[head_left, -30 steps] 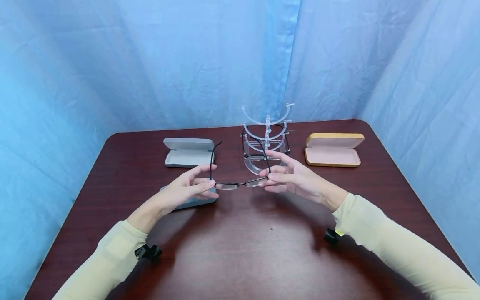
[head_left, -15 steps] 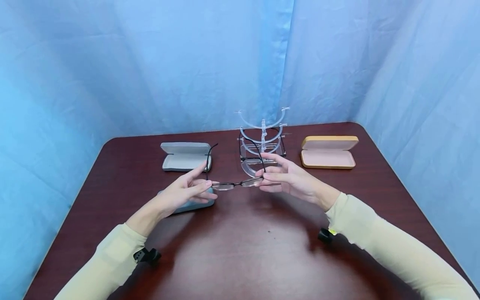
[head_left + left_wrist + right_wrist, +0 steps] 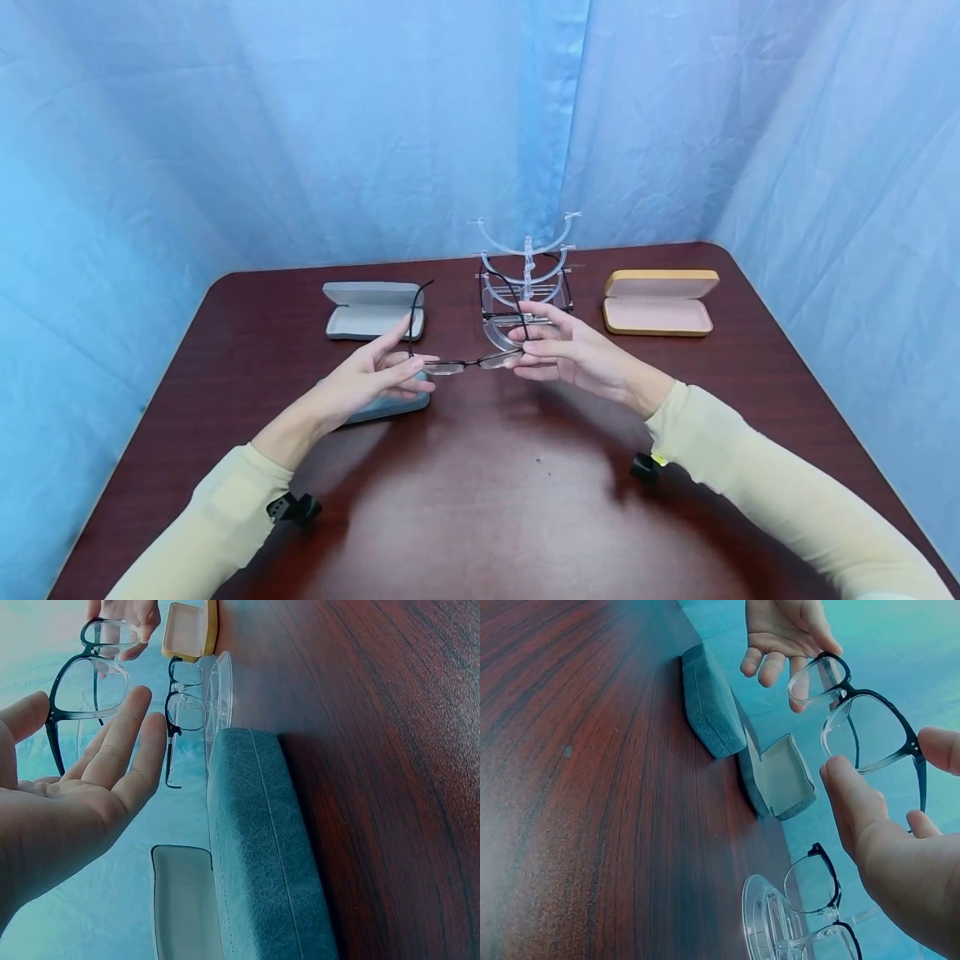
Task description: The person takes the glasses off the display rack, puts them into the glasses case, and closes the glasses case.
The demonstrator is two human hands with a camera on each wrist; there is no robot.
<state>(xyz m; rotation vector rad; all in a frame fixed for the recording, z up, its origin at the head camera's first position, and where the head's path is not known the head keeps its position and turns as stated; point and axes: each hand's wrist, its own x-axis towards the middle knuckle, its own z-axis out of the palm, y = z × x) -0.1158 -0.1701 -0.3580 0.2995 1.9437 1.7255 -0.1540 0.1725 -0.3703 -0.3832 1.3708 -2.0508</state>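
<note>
A pair of eyeglasses point(image 3: 471, 363) with black upper rims and clear lower rims hangs level above the table, temples unfolded and pointing away from me. My left hand point(image 3: 356, 382) pinches its left corner between thumb and fingers, with the index finger along the temple. At the other corner my right hand point(image 3: 573, 357) pinches the frame near the hinge. Just behind stands a clear display stand point(image 3: 528, 258) with curved tiers, bearing a second pair of glasses point(image 3: 832, 871) low down. A closed teal glasses case point(image 3: 259, 832) lies below my left hand, which partly hides it in the head view.
An open grey-blue case point(image 3: 375, 318) with a pale lining stands at the back left. To the right of the stand sits an open yellow case point(image 3: 658, 318) lined in pink. Blue curtains point(image 3: 420, 133) enclose the dark red wooden table point(image 3: 480, 500) at the back and sides.
The head view has shifted slightly. Both hands have moved a little to the left with the eyeglasses between them; their grip looks the same. The stand and cases stay in place.
</note>
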